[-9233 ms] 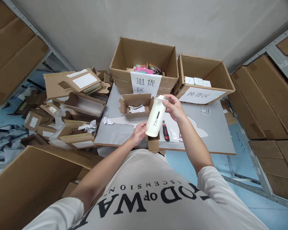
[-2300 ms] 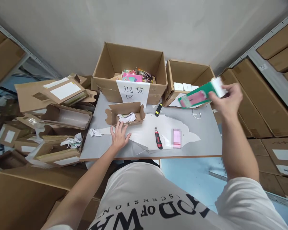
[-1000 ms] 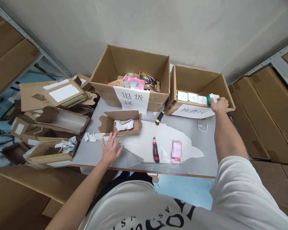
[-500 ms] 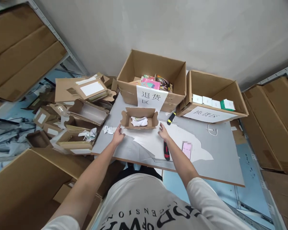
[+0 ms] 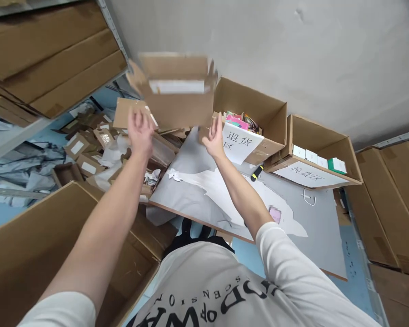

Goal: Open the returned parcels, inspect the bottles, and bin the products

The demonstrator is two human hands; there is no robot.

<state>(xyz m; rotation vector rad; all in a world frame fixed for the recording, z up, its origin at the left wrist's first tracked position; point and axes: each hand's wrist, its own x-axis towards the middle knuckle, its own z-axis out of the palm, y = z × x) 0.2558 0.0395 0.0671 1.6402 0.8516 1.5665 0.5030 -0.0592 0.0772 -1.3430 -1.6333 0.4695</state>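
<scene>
A small open cardboard box (image 5: pixel 182 108), blurred by motion, is in the air above the table's far left part. Its flaps stand up, and a white strip shows on it. My left hand (image 5: pixel 141 131) is raised just below its left side, fingers stretched out. Near its lower right corner is my right hand (image 5: pixel 214 138), fingers extended and apart. Neither hand appears closed around the box; contact at its edges cannot be made out.
A pile of opened cardboard boxes (image 5: pixel 88 168) lies left of the table (image 5: pixel 177 200). Large cartons, one with colourful packets (image 5: pixel 238 121) and one with small white boxes (image 5: pixel 311 156), stand behind. On the table are a yellow-black cutter (image 5: pixel 257 173), white paper (image 5: pixel 225 195) and a phone (image 5: pixel 274 214).
The small box has gone from the table up and to the left. Both my hands have risen and reached forward. The red-black cutter is now out of sight. The view has shifted left.
</scene>
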